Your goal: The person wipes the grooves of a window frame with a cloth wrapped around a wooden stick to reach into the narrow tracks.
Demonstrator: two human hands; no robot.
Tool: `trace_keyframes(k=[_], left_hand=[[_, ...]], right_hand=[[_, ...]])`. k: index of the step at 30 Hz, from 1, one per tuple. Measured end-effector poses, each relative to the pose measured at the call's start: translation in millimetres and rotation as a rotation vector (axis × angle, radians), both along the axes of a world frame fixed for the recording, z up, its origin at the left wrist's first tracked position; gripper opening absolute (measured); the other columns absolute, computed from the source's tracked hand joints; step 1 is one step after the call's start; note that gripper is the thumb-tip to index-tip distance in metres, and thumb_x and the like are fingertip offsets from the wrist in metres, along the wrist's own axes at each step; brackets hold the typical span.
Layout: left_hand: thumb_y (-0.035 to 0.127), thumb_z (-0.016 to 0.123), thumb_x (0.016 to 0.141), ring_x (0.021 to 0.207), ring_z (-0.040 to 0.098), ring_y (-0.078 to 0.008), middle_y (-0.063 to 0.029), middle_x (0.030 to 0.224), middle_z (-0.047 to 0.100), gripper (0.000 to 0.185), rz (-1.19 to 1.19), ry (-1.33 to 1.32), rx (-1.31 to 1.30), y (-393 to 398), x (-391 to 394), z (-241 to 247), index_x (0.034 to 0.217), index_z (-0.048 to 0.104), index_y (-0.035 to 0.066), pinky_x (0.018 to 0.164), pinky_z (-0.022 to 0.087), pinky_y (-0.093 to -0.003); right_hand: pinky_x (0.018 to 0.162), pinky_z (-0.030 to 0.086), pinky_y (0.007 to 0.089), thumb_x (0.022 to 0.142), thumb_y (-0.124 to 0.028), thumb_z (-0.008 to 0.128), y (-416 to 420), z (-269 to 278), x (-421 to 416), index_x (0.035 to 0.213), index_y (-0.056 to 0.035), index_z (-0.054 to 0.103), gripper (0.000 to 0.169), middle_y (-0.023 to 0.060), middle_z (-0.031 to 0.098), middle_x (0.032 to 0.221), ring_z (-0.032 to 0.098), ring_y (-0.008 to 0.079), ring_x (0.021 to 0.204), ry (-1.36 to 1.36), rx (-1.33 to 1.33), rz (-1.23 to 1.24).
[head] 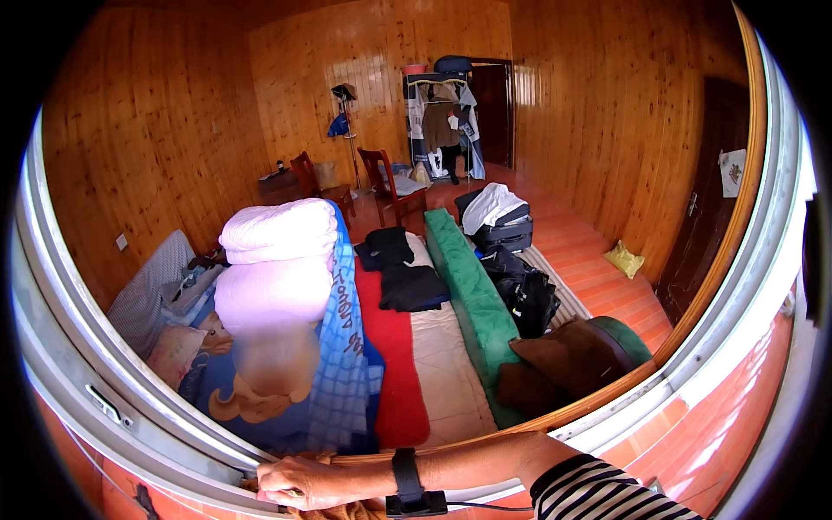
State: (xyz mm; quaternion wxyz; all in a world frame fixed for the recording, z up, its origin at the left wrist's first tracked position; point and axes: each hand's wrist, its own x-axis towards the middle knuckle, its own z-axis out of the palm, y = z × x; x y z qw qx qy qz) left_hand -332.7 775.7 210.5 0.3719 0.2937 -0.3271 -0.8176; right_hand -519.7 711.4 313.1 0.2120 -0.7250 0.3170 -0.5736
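My right hand (289, 482) comes in from the lower right in a striped sleeve, with a black strap and a small device with a cable at the wrist. Its fingers are curled around a brown cloth (344, 511), against the lower part of the metal window frame (175, 432). Folds of the cloth show below the hand and wrist. My left hand is out of view. Beyond the wooden sill (588, 411) lie a blue patterned blanket (335, 383), a red blanket (393, 364) and a pale quilt (445, 364).
Folded pink bedding (276, 279), dark clothes (413, 286) and a long green cushion (474, 312) lie inside. Farther back are a suitcase (510, 235), black bags (523, 292), wooden chairs (390, 195) and a fabric wardrobe (419, 140). A metal latch (104, 403) sits on the frame at left.
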Motion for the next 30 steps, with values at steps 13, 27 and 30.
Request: trace_keyframes(k=[13,27,30], left_hand=[[0.019,0.055,0.092,0.078,0.061,-0.0183,-0.0094,0.090,0.065,0.021,-0.391,-0.206,0.217,104.4,-10.3,16.9,0.106,0.058,0.003,0.073,0.049,-0.0295],[0.021,0.062,0.088,0.084,0.061,-0.0185,-0.0088,0.098,0.064,0.030,-0.368,-0.069,0.250,64.8,-10.6,43.4,0.108,0.057,0.000,0.076,0.049,-0.0308],[0.021,0.062,0.087,0.085,0.061,-0.0188,-0.0089,0.099,0.064,0.031,-0.317,-0.007,0.107,36.3,-8.1,45.1,0.109,0.057,0.000,0.077,0.048,-0.0312]], right_hand=[[0.057,0.045,0.0330,0.093,-0.009,0.046,149.4,38.6,-70.7,0.094,0.0007,0.055,0.013,0.0104,0.055,0.079,0.057,0.0219,0.068,0.312,0.307,-0.032],[0.078,0.052,0.0301,0.087,-0.007,0.052,103.8,-5.4,-51.3,0.108,-0.0012,0.054,0.021,0.0076,0.053,0.112,0.058,0.0207,0.099,0.569,0.252,-0.006],[0.079,0.051,0.0315,0.087,-0.009,0.053,54.7,-21.0,-33.5,0.102,0.0032,0.056,0.019,0.0104,0.053,0.109,0.058,0.0226,0.097,0.456,0.120,-0.011]])
